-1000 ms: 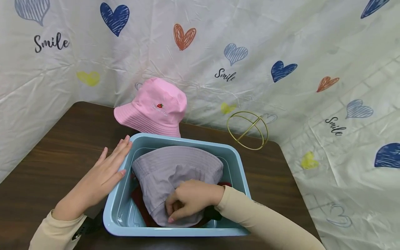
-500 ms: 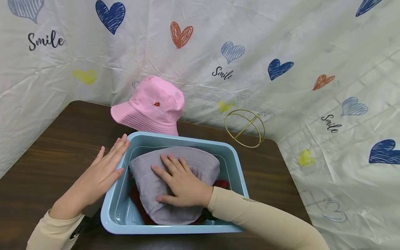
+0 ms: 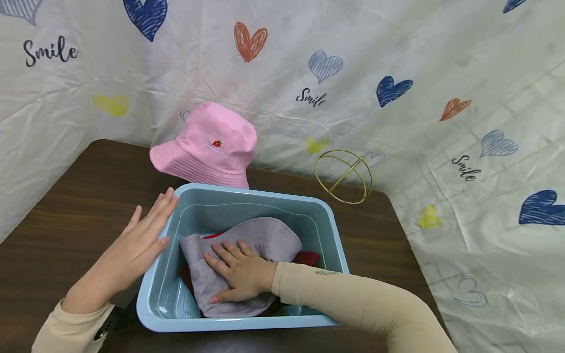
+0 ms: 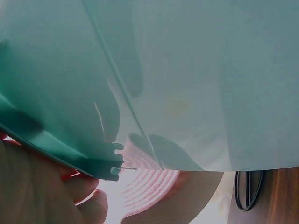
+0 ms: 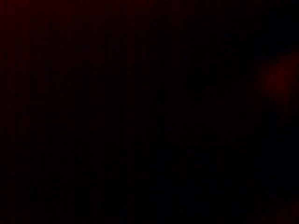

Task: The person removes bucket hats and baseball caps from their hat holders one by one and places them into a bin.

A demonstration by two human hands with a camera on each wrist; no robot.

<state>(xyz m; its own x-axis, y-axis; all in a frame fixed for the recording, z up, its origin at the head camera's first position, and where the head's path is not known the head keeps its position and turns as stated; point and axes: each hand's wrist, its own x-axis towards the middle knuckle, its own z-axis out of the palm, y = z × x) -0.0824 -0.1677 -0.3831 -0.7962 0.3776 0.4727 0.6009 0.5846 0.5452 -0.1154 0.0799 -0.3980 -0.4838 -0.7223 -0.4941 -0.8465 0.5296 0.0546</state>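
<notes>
In the head view a light blue plastic basin (image 3: 260, 191) stands on the table. Inside it lies a grey bucket hat (image 3: 269, 235), flattened, over a dark red cloth item (image 3: 307, 258) that shows at its edges. My right hand (image 3: 243, 274) presses on the grey hat with fingers spread. My left hand (image 3: 132, 250) rests against the basin's left rim, its fingers straight. The left wrist view shows the basin's outer wall (image 4: 187, 84) close up and part of the left hand (image 4: 46, 186). The right wrist view is almost black.
Behind the basin sits a pink bucket hat (image 3: 216, 139) with a small strawberry on it. A gold wire stand (image 3: 344, 176) is at the back right. A white curtain (image 3: 282, 29) with printed hearts hangs behind the dark wooden table (image 3: 66, 196).
My right hand has gone from curled fingers to a spread palm on the grey hat. The hat is flatter and its far brim sits lower. The left hand stays at the rim.
</notes>
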